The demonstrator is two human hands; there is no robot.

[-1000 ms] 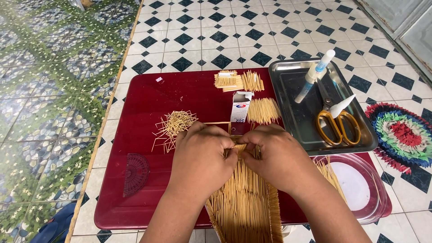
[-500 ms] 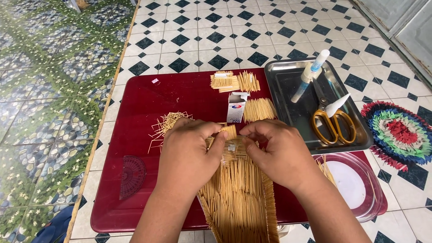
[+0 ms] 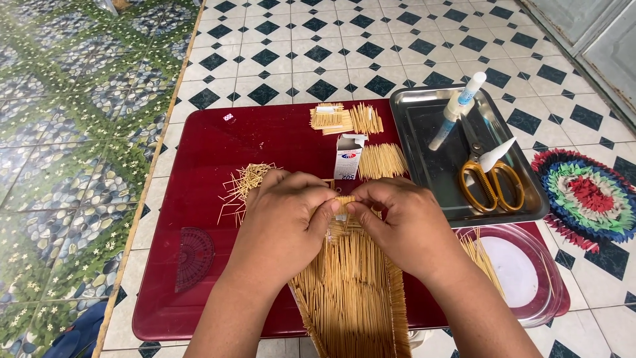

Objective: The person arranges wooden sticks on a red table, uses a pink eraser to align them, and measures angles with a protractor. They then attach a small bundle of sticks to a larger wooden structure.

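Both hands meeting over the far end of a toothpick panel (image 3: 351, 292), a flat mat of upright glued sticks lying on the red tray (image 3: 199, 199) and running toward the near edge. Left hand (image 3: 285, 222) curled, thumb and forefinger pinched on the panel's top edge; right hand (image 3: 404, 229) likewise curled, fingertips pinching the same edge from the other side, the two sets of fingers almost touching. Knuckles covering the exact spot held.

Just beyond the hands, a small white box (image 3: 349, 156) standing upright, with a neat pile of toothpicks (image 3: 384, 160) beside it. Farther back, more stick bundles (image 3: 344, 119). Left of the left hand, a loose tangle of toothpicks (image 3: 242, 185). A red protractor (image 3: 193, 255) near the tray's left corner. On the right, a steel tray (image 3: 424, 119) with orange-handled scissors (image 3: 493, 182) and a glue tube (image 3: 457, 109). A clear plastic lid (image 3: 523, 278) by the right wrist; a woven multicoloured mat (image 3: 586, 195) on the tiled floor.
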